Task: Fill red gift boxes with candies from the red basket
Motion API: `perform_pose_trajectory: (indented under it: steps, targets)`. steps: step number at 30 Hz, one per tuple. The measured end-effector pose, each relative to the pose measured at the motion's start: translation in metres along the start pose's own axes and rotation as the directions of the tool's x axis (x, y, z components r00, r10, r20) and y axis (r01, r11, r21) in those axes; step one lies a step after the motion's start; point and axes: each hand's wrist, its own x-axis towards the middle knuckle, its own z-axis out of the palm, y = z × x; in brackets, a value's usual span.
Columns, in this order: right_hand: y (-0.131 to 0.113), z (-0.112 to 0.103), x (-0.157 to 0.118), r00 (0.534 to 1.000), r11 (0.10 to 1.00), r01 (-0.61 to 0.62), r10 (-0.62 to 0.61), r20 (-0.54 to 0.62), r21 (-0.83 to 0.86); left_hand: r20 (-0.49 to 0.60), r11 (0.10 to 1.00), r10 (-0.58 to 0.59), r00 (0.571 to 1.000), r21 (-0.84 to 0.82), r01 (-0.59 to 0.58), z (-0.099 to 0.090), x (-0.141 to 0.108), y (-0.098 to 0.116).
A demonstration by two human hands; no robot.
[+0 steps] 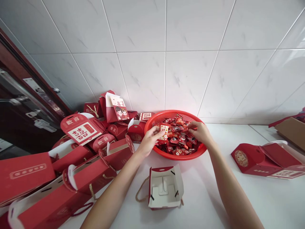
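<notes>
A round red plastic basket stands against the wall, filled with red-wrapped candies. Over its left side, my left hand pinches a small white and red candy packet with colourful print between thumb and fingers. On the right, my right hand reaches into the candies with fingers bent together; what they grip, if anything, is hidden. In front of the basket, between my forearms, an open red gift box with a white inside and a rope handle shows nothing in it.
Many red gift boxes with gold and white print crowd the left side, some open, some piled against the tiled wall. Another red box lies at right, near a brown cardboard piece. A dark door is at far left.
</notes>
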Motion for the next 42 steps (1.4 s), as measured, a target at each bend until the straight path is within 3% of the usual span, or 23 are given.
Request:
perform_pose_trajectory:
  steps: [11,16,23,31,42]
  targets:
    - [-0.004,-0.003,-0.002,0.995,0.999,0.035,-0.034,0.089,-0.020,0.034,0.999,0.018,0.999,0.026,-0.019,0.000,0.001,0.000]
    - [0.002,-0.001,-0.001,0.999,0.999,-0.028,0.029,0.037,-0.033,0.019,0.999,0.011,1.000,0.034,-0.011,0.000,0.000,0.001]
    - [-0.001,-0.005,-0.001,0.999,0.998,-0.013,0.011,-0.044,-0.065,0.021,0.999,0.014,1.000,0.038,-0.015,0.000,0.000,0.002]
    - [-0.019,-0.003,-0.007,0.973,0.971,0.171,-0.139,0.185,-0.168,0.019,0.999,0.021,1.000,0.043,-0.022,0.000,0.000,0.001]
    - [-0.020,0.005,-0.008,0.976,0.943,0.165,-0.115,0.184,-0.288,0.024,0.999,0.011,1.000,0.046,-0.012,0.000,-0.001,0.002]
